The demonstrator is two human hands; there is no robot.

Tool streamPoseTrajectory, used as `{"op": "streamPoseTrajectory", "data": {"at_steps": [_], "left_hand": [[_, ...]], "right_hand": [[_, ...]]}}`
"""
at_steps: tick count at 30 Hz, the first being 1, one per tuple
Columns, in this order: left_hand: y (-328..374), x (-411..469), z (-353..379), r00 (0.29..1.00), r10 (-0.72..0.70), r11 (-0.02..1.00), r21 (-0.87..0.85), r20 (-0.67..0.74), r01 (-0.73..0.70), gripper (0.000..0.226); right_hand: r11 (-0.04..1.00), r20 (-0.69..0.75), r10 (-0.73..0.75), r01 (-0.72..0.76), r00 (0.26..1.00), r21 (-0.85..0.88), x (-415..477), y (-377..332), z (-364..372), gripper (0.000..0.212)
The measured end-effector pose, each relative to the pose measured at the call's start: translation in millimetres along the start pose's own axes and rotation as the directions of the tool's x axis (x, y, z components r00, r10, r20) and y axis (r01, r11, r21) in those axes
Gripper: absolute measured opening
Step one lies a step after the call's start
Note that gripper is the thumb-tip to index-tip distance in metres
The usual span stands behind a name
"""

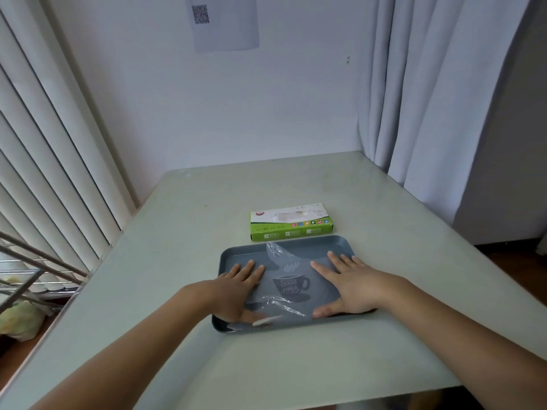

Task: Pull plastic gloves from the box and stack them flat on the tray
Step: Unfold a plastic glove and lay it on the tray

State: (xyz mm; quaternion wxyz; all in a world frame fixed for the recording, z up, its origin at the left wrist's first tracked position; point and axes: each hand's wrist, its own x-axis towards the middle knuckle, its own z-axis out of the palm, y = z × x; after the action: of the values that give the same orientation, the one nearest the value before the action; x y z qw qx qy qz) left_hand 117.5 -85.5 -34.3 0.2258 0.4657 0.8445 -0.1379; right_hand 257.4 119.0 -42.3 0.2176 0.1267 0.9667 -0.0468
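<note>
While all the fingers lie straight and spread, neither hand grips anything: both press palm-down on a clear plastic glove [279,253] laid across the tray [341,240].

The fingers [248,270] of the left hand [236,288] point away from the person and slightly right, resting on the left part of the tray floor. Its thumb stretches along the near rim, where the picture blurs and the plastic's edge crinkles. The fingers [336,259] of the right hand [350,287] point away and slightly left, fanned over the right part of the glove, thumb stuck out sideways by the near rim.

Between the hands the film lies mostly flat, so a cup drawing on the tray floor shows through it. One wrinkled lobe reaches toward the far rim. How many gloves make up the layer cannot be told.

Both wrists sit over the tray's near edge, and the bare forearms run back across the table [204,208] toward the camera, one from the lower left, the other from the lower right.

The green and white box [291,222] sits just beyond the tray's far rim, its long side toward the person. Blinds [44,143] hang on the left, a curtain [429,99] on the right, and a sheet of paper [226,25] is on the wall.
</note>
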Motion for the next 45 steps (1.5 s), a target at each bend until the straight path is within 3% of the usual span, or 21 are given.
{"op": "streamPoseTrajectory", "data": {"at_steps": [4, 8, 11, 14, 20, 25, 29, 31, 35, 38, 45], "left_hand": [[-11, -7, -11, 0.999, -0.032, 0.999, -0.025, 0.035, 0.032, 0.112], [-31, -10, -25, 0.998, -0.058, 0.967, -0.247, -0.007, 0.055, 0.098], [-38, -12, -41, 0.992, -0.084, 0.948, -0.313, -0.098, 0.05, 0.079], [-45, 1, -53, 0.952, -0.163, 0.929, -0.365, -0.26, 0.059, 0.078], [-28, 48, -57, 0.861, -0.154, 0.884, -0.457, -0.485, -0.099, 0.071], [-19, 97, -55, 0.876, -0.169, 0.885, -0.461, -0.451, -0.067, 0.079], [-22, 124, -51, 0.87, -0.282, 0.773, -0.633, -0.404, -0.043, 0.081], [-22, 131, -48, 0.872, -0.304, 0.775, -0.632, -0.383, -0.008, 0.084], [-22, 134, -46, 0.87, -0.307, 0.784, -0.621, -0.386, 0.001, 0.085], [-29, 134, -44, 0.871, -0.286, 0.744, -0.665, -0.4, -0.061, 0.08], [-32, 137, -43, 0.858, -0.297, 0.718, -0.69, -0.419, -0.089, 0.074]], "right_hand": [[0.997, 0.003, 0.003, -0.003, 1.0, 0.071, -5, 12, -14, 0.103], [0.968, -0.109, -0.073, 0.097, 0.991, 0.232, -4, 21, -32, 0.087], [0.962, -0.282, 0.0, 0.078, 0.959, 0.263, 3, 23, -51, 0.069], [0.962, -0.426, 0.039, 0.082, 0.904, 0.261, 24, 26, -69, 0.05], [0.94, -0.536, 0.054, 0.138, 0.843, 0.312, 80, 23, -81, 0.034], [0.912, -0.567, 0.099, 0.154, 0.818, 0.381, 125, 26, -67, 0.022], [0.881, -0.591, 0.111, 0.196, 0.799, 0.431, 138, 30, -58, 0.032], [0.881, -0.608, 0.111, 0.205, 0.786, 0.426, 142, 32, -56, 0.033], [0.867, -0.671, 0.154, 0.227, 0.725, 0.444, 150, 27, -55, 0.015], [0.781, -0.695, 0.239, 0.291, 0.679, 0.553, 154, 27, -50, 0.005], [0.665, -0.666, 0.293, 0.353, 0.686, 0.657, 152, 35, -51, 0.007]]}}
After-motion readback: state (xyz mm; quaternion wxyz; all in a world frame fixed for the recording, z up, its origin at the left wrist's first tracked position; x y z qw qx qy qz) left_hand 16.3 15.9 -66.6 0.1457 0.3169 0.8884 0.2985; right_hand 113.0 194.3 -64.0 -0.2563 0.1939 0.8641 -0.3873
